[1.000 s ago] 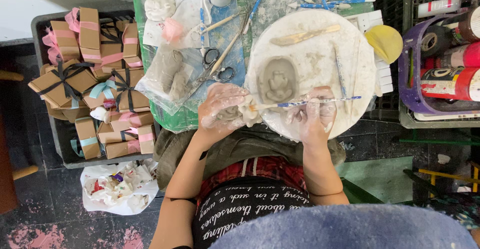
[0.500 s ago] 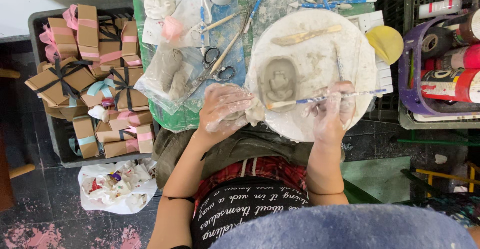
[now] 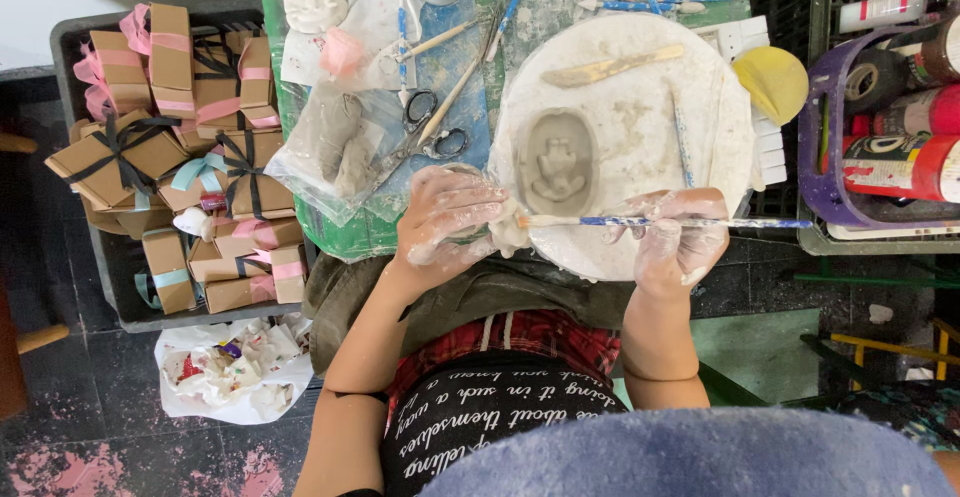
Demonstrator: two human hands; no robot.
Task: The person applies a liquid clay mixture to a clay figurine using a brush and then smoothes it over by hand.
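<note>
My left hand, smeared with wet clay, cups a small lump of clay at the near edge of a round white board. My right hand grips a long blue-handled paintbrush held level, its tip touching the lump. On the board just beyond the hands lies an oval grey clay piece with a raised figure in it. A wooden modelling knife rests at the board's far side.
Scissors and thin tools lie on clear plastic with grey clay to the left. A crate of ribboned brown boxes stands further left. A yellow sponge and a purple basket of bottles are at right.
The right hand has shifted slightly right and closer in, keeping the brush on the lump. The left hand has stayed cupped on the clay.
</note>
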